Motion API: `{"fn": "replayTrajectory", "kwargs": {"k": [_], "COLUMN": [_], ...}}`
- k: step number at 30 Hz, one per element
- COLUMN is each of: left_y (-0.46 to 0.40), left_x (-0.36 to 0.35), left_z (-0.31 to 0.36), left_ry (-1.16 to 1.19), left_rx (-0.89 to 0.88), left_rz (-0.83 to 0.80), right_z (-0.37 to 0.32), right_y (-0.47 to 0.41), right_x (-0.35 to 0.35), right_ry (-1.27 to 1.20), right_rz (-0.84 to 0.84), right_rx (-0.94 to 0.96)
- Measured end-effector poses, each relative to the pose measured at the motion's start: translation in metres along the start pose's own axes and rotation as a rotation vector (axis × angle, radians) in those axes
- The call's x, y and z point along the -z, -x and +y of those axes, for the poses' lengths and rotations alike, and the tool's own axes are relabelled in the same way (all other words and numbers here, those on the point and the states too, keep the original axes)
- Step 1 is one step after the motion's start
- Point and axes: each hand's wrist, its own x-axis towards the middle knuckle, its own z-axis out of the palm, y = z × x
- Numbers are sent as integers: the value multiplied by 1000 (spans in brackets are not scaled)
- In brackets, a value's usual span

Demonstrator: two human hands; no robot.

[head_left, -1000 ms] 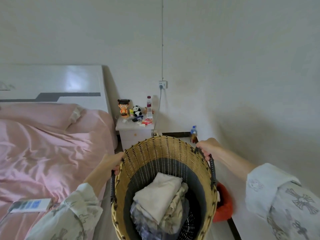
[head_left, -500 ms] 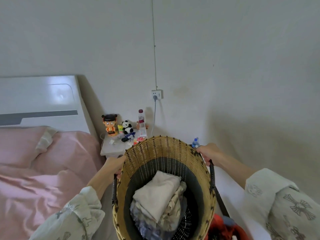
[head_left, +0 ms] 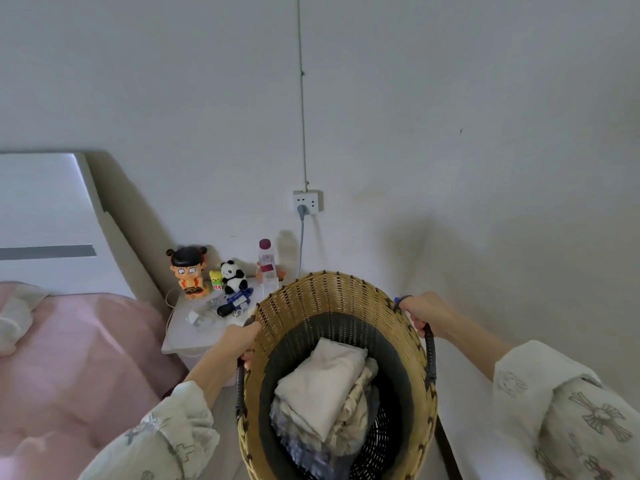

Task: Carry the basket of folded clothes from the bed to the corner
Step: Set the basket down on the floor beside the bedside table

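Carry step in hand: basket off the bed, held in the air.

The pink-quilted bed (head_left: 76,358) lies left; the left hand (head_left: 239,344) and right hand (head_left: 420,311) each grip closed on a dark side handle of the tall woven tan-and-black wicker basket (head_left: 332,306), folded cream clothes (head_left: 323,382) inside. Next move, likely: walk on to the corner and lower it upright.

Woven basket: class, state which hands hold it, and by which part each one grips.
Both hands hold the woven basket. The left hand grips the dark handle on its left side, and the right hand grips the matching dark handle on its right side.
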Motion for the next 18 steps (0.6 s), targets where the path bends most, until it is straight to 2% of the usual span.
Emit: {"fn": "replayTrajectory", "kwargs": {"k": [5,13,18], "left_y": [-78,-183,-232], "left_x": [-32,-77,-106], "left_z": [49,114,140], "left_ry": [-39,-166,-169], "left_rx": [-23,46,91], "left_rz": [-53,-113,-147], "right_z": [-27,-53,-53], "right_y": [-81,-183,-237], "right_x": [6,14,21], "right_ry": [8,-31,-68], "right_rz": [34,49,50], "right_rx": [-56,-205,-290]}}
